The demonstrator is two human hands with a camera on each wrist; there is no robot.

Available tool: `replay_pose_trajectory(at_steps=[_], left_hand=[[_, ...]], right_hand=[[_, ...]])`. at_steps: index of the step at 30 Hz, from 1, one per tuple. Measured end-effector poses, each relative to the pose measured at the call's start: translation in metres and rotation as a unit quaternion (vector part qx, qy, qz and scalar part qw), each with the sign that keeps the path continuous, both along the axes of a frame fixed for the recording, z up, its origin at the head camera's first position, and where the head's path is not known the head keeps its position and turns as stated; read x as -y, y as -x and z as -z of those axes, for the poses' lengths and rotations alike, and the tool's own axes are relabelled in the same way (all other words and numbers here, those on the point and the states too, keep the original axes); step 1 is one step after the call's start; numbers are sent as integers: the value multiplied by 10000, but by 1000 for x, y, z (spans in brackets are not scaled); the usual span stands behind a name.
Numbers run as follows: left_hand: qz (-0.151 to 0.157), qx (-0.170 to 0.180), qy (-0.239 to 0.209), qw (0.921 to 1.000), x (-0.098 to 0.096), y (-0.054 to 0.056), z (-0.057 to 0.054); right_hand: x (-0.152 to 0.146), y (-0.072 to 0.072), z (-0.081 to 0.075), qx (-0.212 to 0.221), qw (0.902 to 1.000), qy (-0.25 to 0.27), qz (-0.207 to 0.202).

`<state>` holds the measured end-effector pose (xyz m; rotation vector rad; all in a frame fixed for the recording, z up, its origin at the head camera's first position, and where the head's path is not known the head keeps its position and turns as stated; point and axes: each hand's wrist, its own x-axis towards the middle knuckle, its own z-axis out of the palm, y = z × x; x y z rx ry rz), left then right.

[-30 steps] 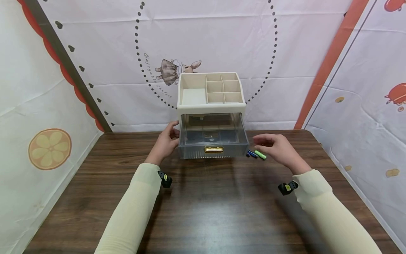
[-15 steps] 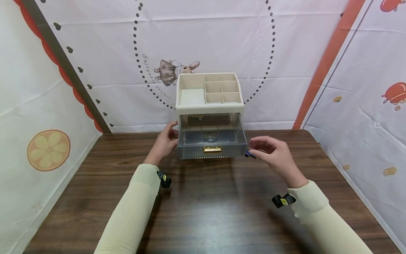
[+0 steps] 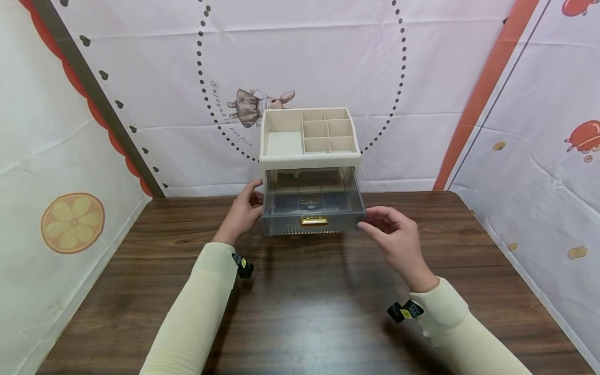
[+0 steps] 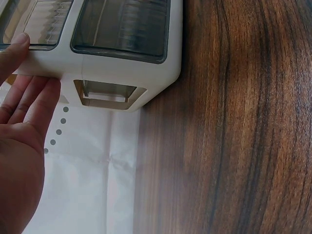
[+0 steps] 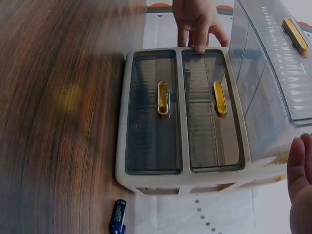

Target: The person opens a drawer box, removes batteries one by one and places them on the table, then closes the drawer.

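Note:
A cream desktop drawer organizer [image 3: 309, 160] stands against the back wall cloth. Its clear top drawer [image 3: 281, 224], with a gold handle, is pulled out toward me. At the organizer's left side my left hand [image 3: 241, 216] grips the frame; in the left wrist view the thumb lies on the front edge and the fingers [image 4: 41, 105] lie against the side. My right hand [image 3: 398, 242] is at the drawer's right front corner, thumb and fingertips right at it, palm unfilled. In the right wrist view, two lower drawers [image 5: 153, 141] with gold handles are shut.
A dark blue battery-like cylinder [image 5: 117, 216] lies on the wooden table [image 3: 300, 302] by the organizer's right side; the right hand hides that spot in the head view. Divided compartments [image 3: 316, 127] top the organizer. Printed cloth [image 3: 154, 104] walls the back and sides.
My right hand has moved left to the drawer's corner, now covering the blue and green cylinders seen there earlier. The left hand has stayed on the organizer, and the drawer looks unmoved.

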<state>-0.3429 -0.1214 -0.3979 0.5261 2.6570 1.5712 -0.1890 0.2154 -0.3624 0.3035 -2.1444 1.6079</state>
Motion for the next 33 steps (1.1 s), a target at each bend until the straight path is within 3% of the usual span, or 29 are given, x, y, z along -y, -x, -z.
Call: replay_pose_trajectory(at_steps=[18, 33], left_hand=[[26, -101, -13, 9999, 1, 2, 0], [3, 30, 38, 10000, 0, 1, -1]], right_hand=[[9, 5, -6, -291, 9996, 51, 36], [12, 23, -15, -12, 9994, 19, 347]])
